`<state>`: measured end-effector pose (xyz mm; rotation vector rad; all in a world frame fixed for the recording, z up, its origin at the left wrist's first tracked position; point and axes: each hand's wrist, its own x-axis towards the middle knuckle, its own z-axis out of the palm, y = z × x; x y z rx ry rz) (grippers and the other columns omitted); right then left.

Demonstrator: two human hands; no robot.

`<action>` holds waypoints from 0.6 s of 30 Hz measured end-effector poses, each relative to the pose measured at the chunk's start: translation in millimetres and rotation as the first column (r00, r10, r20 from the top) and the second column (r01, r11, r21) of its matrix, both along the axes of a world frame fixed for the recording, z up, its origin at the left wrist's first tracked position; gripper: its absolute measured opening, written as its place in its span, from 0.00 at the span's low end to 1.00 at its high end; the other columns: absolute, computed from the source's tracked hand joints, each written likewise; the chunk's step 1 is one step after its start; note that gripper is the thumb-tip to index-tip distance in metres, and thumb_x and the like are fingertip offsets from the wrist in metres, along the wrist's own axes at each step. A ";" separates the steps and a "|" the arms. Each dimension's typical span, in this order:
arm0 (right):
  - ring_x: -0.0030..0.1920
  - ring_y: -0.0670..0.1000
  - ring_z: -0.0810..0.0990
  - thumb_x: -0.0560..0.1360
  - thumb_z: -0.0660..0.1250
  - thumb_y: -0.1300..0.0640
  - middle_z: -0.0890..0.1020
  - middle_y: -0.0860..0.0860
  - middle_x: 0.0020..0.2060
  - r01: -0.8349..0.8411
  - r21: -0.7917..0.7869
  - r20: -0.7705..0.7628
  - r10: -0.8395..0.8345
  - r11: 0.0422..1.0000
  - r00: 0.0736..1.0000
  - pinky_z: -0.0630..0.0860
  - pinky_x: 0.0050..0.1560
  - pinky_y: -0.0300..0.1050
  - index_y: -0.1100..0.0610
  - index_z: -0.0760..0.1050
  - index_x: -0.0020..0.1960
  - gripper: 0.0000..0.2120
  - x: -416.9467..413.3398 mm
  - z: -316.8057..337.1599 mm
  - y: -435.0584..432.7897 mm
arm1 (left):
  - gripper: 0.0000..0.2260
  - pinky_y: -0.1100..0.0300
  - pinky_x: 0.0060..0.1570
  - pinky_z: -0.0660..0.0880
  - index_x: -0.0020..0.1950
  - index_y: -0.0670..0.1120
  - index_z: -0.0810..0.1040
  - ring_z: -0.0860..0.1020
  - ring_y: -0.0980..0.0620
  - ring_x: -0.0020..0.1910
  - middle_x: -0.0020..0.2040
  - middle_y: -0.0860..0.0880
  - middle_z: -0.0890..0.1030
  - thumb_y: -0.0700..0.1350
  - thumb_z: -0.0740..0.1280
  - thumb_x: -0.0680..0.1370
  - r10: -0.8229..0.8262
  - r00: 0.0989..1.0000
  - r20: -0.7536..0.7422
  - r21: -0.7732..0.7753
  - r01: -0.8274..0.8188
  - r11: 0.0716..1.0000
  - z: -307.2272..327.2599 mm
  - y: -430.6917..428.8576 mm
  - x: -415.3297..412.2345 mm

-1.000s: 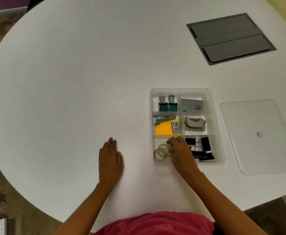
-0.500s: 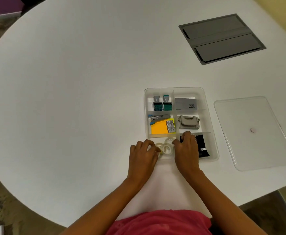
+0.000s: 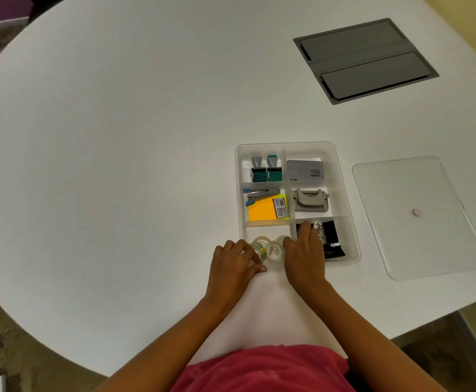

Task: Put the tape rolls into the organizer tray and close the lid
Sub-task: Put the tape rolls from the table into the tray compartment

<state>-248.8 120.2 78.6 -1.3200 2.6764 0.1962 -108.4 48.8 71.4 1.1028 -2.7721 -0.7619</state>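
A clear organizer tray (image 3: 296, 145) lies open on the white table, split into several compartments. Clear tape rolls (image 3: 270, 249) lie side by side in its near-left compartment. My left hand (image 3: 234, 263) is at the tray's near-left corner, fingers curled onto the leftmost roll and thumb at the tray's near rim. My right hand (image 3: 304, 251) lies flat over the divider, its thumb side against the rolls and its fingers reaching over the black binder clips (image 3: 331, 239). The clear lid (image 3: 417, 193) with a small round knob lies flat on the table to the tray's right.
Other compartments hold two stamps (image 3: 266, 169), a grey box (image 3: 304, 170), a stapler (image 3: 261, 192) on orange sticky notes (image 3: 262, 212), and a hole punch (image 3: 310, 200). A grey cable hatch (image 3: 364, 60) sits in the table at the far right. The table edge runs close to my body.
My left hand came off the bare table and moved right onto the tape rolls. My right hand shifted slightly right over the divider. The rolls now sit between both hands.
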 end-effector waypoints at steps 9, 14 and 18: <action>0.38 0.62 0.76 0.55 0.77 0.73 0.77 0.63 0.41 0.030 -0.093 0.089 -0.022 0.995 0.996 0.68 0.29 0.45 0.64 0.77 0.32 0.11 -0.9 -7.0 7.3 | 0.13 0.59 0.40 0.75 0.39 0.51 0.82 0.80 0.52 0.39 0.41 0.52 0.83 0.59 0.66 0.70 0.011 1.000 0.022 -0.027 -0.011 1.000 1.9 2.1 0.5; 0.36 0.58 0.74 0.62 0.76 0.68 0.75 0.61 0.37 0.025 -0.199 0.058 -0.013 0.980 0.998 0.64 0.29 0.42 0.65 0.76 0.36 0.09 -4.0 -4.0 3.3 | 0.14 0.60 0.41 0.71 0.39 0.49 0.82 0.79 0.51 0.38 0.40 0.51 0.83 0.59 0.66 0.70 0.007 1.000 0.015 -0.019 -0.007 1.000 -0.2 1.8 0.0; 0.44 0.60 0.76 0.62 0.78 0.53 0.77 0.62 0.43 0.054 -0.136 0.092 -0.042 0.989 0.995 0.75 0.38 0.49 0.65 0.79 0.37 0.16 -4.4 -4.3 -5.2 | 0.16 0.61 0.46 0.65 0.45 0.47 0.83 0.79 0.49 0.44 0.45 0.49 0.83 0.59 0.65 0.72 0.006 0.999 -0.044 -0.013 -0.007 1.000 -3.1 0.9 0.0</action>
